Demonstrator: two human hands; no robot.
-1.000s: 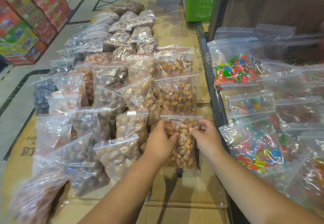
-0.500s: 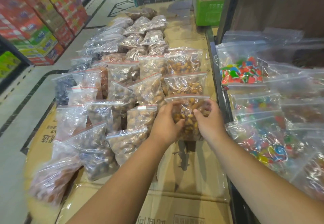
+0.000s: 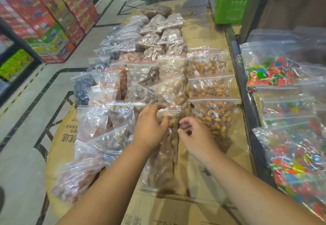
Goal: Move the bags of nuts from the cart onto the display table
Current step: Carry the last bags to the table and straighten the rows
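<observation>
Several clear zip bags of nuts lie in rows on the cardboard-covered display table. A bag of orange-brown nuts lies flat at the near end of the right column, with no hand on it. My left hand has its fingers curled on the red-striped top of a long bag of brown nuts just left of it. My right hand hovers beside that bag with fingers loosely curled, holding nothing.
A black-framed shelf edge borders the table on the right, with bags of coloured candy behind it. A green box stands at the far end. Stacked red cartons line the aisle on the left.
Both hands carried the bag of orange-brown nuts forward, laid it in the right column and let go. They then shifted left to the long bag of brown nuts.
</observation>
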